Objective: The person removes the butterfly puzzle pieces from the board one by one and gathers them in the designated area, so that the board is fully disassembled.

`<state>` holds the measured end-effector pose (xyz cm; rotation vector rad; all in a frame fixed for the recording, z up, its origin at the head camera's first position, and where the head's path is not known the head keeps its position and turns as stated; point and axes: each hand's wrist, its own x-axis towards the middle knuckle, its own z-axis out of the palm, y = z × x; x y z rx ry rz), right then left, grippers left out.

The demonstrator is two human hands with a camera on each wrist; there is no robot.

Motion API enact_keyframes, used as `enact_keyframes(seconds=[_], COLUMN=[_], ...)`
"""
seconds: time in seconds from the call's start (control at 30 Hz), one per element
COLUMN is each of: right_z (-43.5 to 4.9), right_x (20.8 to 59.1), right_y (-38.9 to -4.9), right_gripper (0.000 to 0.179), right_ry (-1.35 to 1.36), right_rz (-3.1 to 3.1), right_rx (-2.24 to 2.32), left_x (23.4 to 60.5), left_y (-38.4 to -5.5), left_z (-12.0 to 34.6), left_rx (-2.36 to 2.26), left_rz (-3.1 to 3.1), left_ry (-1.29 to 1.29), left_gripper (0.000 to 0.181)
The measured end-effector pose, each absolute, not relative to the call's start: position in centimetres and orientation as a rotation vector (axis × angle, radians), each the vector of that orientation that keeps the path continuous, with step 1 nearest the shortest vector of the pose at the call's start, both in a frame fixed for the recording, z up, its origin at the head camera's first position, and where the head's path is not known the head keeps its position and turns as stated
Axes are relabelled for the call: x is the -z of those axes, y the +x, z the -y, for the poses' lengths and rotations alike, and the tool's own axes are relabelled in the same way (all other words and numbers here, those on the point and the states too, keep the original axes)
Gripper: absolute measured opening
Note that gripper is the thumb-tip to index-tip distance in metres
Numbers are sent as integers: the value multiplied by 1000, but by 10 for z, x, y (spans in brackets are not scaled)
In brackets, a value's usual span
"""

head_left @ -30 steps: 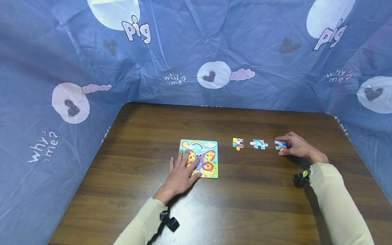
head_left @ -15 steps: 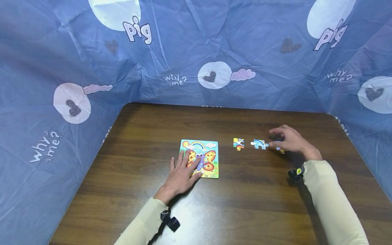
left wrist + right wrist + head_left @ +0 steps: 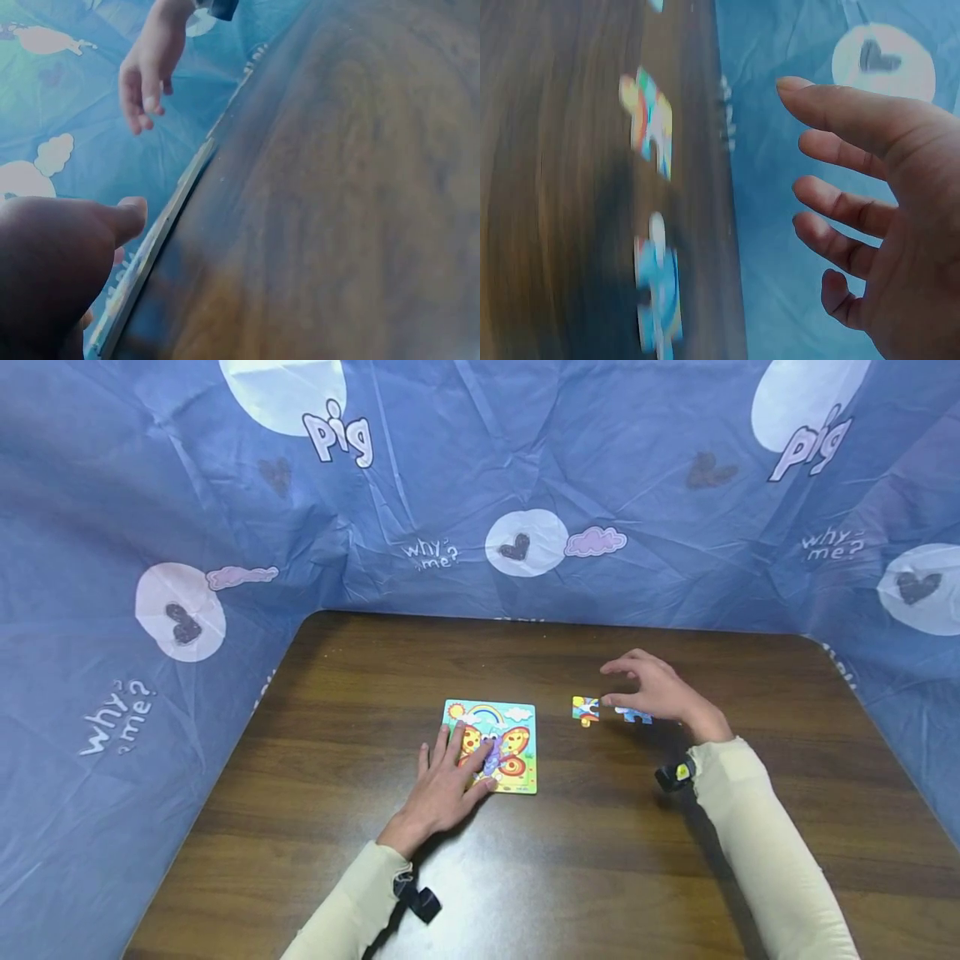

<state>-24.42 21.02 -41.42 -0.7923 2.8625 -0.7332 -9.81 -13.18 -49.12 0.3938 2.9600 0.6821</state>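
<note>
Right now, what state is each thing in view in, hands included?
Picture board: flat on the table, partly covered.
Left hand: spread, resting on the board.
Right hand: above the table, holding nothing.
Yellow-cornered puzzle piece: loose on the table.
Blue puzzle piece: loose on the table, partly hidden in the head view.
Backdrop cloth: creased.

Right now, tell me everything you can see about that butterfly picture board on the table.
The butterfly picture board is a thin, roughly rectangular, slightly glossy panel lying flat on the brown table, left of the loose puzzle pieces. A red-and-yellow butterfly with a purple body fills its middle, under a sun, a rainbow and white clouds. The left hand rests on its near left part, fingers spread, hiding some artwork. Card or wood, I can't tell.
</note>
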Motion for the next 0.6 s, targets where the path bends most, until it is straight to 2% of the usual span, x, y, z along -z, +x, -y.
enact_keyframes(seconds=[0.6], right_z=[-100], right_x=[425], right_y=[-232], right_gripper=[45], right_ry=[-874], right_rz=[-2725], right_rx=[779], left_x=[485], left_y=[-75], left_z=[126], left_rx=[-622], left_rz=[-2979], left_ry=[356], left_gripper=[66])
